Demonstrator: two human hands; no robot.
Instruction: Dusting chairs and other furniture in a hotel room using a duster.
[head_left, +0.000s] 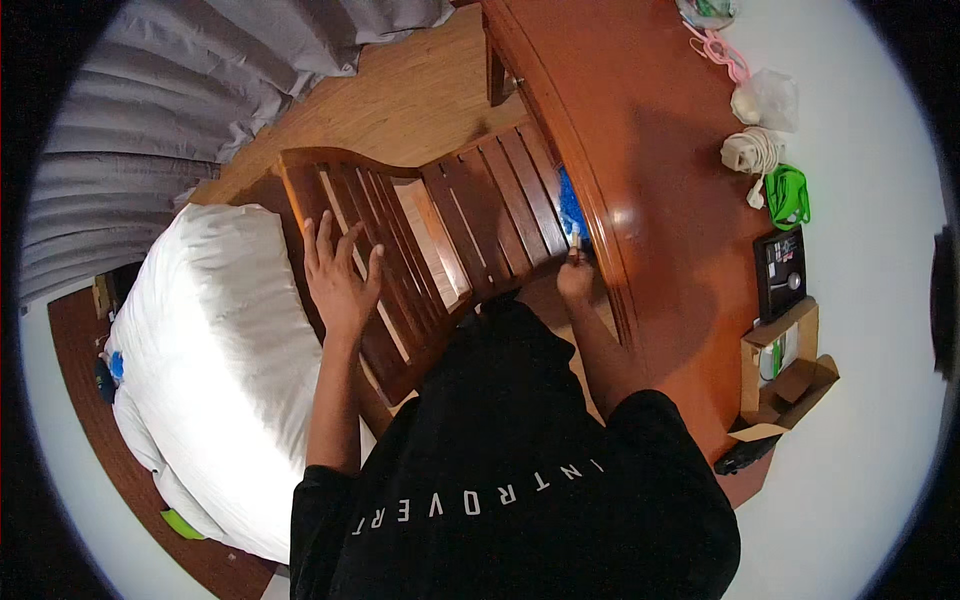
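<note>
A slatted wooden chair (495, 202) stands in front of me, its seat partly under the edge of the wooden table (600, 150). My left hand (339, 277) is over the top of the chair's backrest (382, 247), fingers spread and holding nothing; whether it touches the slats I cannot tell. Below the table edge, beside the seat, my right hand (576, 279) is closed on the short pale handle of a blue fluffy thing, perhaps a duster (568, 201). That blue part lies at the seat's table end, partly hidden by the table edge.
A bed with a white cover (217, 337) is at the left, grey curtains (165, 90) behind it. Along the table's wall side lie pink-framed glasses (724, 52), a coiled white cable (752, 150), a green strap bundle (787, 196), a black box (780, 274) and an open cardboard box (806, 330).
</note>
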